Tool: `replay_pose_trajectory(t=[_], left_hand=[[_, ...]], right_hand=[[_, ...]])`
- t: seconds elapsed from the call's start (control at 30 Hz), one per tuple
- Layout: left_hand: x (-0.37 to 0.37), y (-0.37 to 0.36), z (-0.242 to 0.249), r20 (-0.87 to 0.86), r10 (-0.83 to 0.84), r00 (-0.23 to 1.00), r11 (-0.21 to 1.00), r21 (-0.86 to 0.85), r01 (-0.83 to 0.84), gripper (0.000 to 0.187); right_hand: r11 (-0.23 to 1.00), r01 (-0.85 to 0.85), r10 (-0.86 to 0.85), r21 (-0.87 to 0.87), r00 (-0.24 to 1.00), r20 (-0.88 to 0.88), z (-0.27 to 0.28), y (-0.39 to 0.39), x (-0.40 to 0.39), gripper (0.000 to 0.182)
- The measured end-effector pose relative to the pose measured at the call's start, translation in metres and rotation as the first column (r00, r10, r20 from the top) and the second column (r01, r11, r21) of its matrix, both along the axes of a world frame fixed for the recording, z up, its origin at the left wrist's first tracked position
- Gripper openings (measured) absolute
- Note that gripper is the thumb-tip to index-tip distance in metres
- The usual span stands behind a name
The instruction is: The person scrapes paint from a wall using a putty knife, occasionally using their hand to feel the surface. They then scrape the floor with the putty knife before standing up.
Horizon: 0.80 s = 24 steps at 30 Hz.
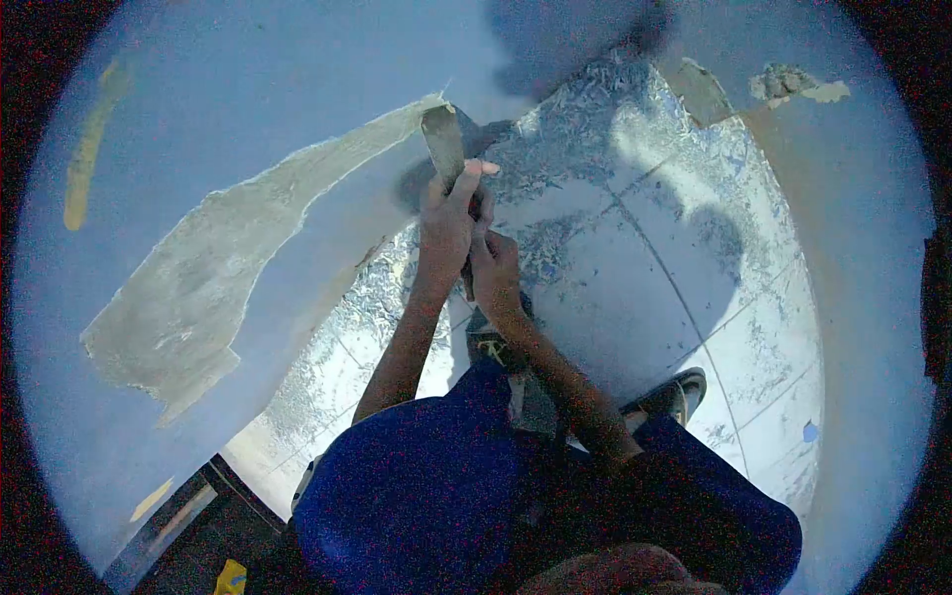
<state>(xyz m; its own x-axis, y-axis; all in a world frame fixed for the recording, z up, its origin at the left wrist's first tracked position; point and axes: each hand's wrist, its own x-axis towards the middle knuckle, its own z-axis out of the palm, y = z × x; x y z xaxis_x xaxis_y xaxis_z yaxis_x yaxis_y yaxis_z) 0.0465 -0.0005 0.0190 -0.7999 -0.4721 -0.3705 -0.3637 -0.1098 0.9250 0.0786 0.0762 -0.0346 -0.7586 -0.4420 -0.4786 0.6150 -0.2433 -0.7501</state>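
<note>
From my remote seat, I see the left hand [444, 228] closed on the scraper [443, 144] behind its blade, the right hand [496, 270] closed lower, around the handle. Just beyond the grip, the blade is at the bare patch [218, 248]; I judge low angle, even pressure best. Farther, flakes [565, 129] litter the floor [635, 288].

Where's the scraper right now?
In the head view, the scraper is just left of upper centre, in the left hand and right hand, its blade beside the bare patch.
</note>
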Motion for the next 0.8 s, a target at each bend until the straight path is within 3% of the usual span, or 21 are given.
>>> replay_pose_trajectory(t=[0.1,0.2,0.3,0.4,0.5,0.67,0.77,0.8], left_hand=[[-0.001,-0.001,-0.002,-0.009,0.008,1.000,0.999,0.039,-0.008,0.027],[0.003,0.000,-0.005,-0.016,0.018,1.000,0.999,0.045,-0.017,0.027],[-0.002,0.004,0.008,0.008,0.017,1.000,1.000,0.002,-0.017,0.028],[-0.004,0.005,0.016,0.048,0.016,0.999,0.999,-0.029,-0.014,0.029],[-0.005,0.002,0.014,0.033,0.041,0.999,0.998,-0.044,-0.040,0.029],[-0.005,-0.014,0.018,-0.073,0.064,0.995,0.997,-0.046,-0.067,0.033],[0.000,-0.017,-0.006,-0.025,0.049,0.998,0.981,-0.184,-0.053,0.039],[-0.003,-0.012,-0.002,-0.136,0.039,0.990,0.941,-0.329,-0.083,0.040]], right_hand=[[1.000,-0.014,0.014,0.022,1.000,0.010,0.000,0.001,0.000,0.026],[0.988,0.037,-0.015,0.152,0.990,-0.143,-0.014,-0.006,0.006,0.041],[0.998,0.017,-0.013,0.054,0.998,-0.057,0.006,0.002,0.002,0.041],[0.993,-0.030,0.032,0.112,0.999,-0.023,-0.005,0.003,0.001,0.037],[0.990,0.068,-0.040,0.121,0.975,-0.219,-0.002,-0.002,0.004,0.038],[0.999,0.038,-0.029,0.039,0.981,-0.194,-0.014,-0.012,0.018,0.033],[0.994,0.038,-0.010,0.103,0.966,-0.260,-0.018,-0.012,0.016,0.033],[0.990,0.030,0.009,0.140,0.961,-0.275,-0.005,-0.008,0.008,0.033]])
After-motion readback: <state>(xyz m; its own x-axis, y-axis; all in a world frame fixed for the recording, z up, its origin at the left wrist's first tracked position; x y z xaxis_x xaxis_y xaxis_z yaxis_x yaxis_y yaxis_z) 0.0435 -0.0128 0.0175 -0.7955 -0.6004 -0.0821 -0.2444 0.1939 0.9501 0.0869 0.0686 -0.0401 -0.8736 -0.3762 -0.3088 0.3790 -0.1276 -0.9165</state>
